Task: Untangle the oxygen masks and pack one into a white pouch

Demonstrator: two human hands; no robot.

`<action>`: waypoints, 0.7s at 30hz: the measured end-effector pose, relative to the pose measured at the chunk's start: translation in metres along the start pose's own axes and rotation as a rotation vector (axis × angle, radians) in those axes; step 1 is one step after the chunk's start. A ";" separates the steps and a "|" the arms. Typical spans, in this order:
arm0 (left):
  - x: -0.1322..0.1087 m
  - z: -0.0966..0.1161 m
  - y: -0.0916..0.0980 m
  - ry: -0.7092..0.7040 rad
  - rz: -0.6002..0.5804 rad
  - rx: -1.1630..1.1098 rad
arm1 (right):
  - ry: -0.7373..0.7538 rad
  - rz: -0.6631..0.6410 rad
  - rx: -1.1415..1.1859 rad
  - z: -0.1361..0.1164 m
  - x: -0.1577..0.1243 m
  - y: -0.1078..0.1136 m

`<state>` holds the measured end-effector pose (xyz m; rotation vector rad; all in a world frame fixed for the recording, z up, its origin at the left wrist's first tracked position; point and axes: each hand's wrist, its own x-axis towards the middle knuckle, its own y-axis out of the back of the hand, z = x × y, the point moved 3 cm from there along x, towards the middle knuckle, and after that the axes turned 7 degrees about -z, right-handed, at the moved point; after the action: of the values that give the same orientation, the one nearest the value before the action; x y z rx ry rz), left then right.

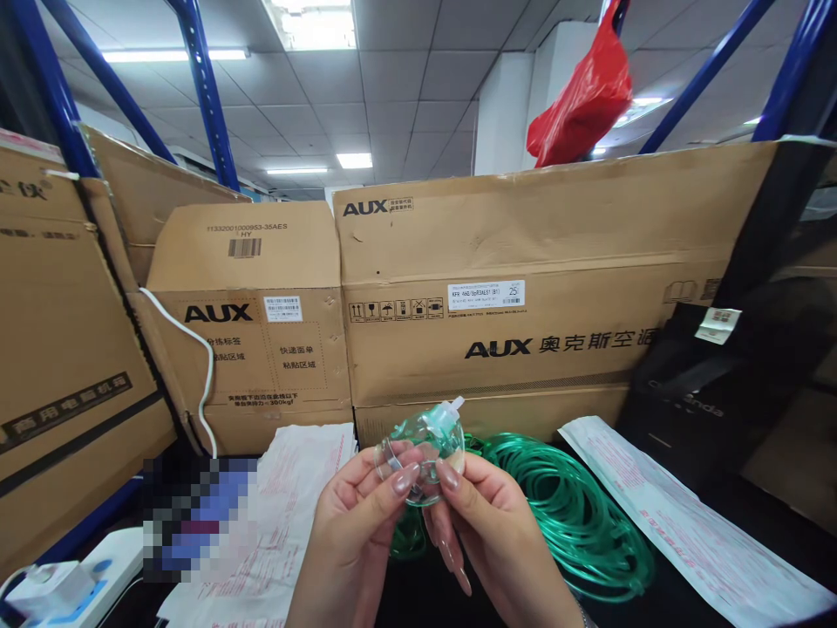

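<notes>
Both hands hold a clear, green-tinted plastic mask (417, 436) that looks like an oxygen mask, with a whitish connector (445, 415) at its upper right. My left hand (370, 501) pinches its left side between thumb and fingers. On the other side, my right hand (480, 501) grips the rim by thumb and index finger, its other fingers hanging lower. Just behind and right of my right hand lies a coil of green transparent tubing (575, 515). A smaller bit of green tubing (406, 534) shows below the mask, partly hidden by my hands.
Printed white paper bags lie at left (261, 523) and right (680, 515) on the black surface. A power strip (98, 576) is at the lower left. Cardboard boxes (405, 349) wall the back, a white cable (206, 375) hanging there. A red bag (581, 105) hangs above.
</notes>
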<state>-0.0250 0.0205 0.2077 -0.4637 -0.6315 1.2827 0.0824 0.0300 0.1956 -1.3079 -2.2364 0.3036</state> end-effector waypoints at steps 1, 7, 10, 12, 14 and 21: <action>0.000 0.000 0.000 -0.006 -0.008 0.014 | 0.001 0.002 -0.001 0.000 0.000 0.000; 0.003 -0.002 0.002 -0.009 -0.010 0.089 | 0.019 0.019 -0.084 -0.003 -0.001 0.002; 0.005 -0.003 0.004 -0.002 -0.009 0.097 | 0.027 0.030 -0.121 -0.003 -0.001 0.002; 0.006 -0.003 0.005 -0.001 -0.022 0.086 | 0.024 0.037 -0.139 -0.002 -0.001 0.002; 0.006 -0.003 0.005 0.005 -0.037 0.057 | 0.021 0.033 -0.150 -0.001 -0.001 0.001; 0.003 0.000 0.002 0.024 -0.061 0.021 | 0.025 0.044 -0.200 -0.003 -0.001 0.001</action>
<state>-0.0258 0.0242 0.2075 -0.4388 -0.6075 1.2236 0.0847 0.0295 0.1974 -1.4560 -2.2655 0.0796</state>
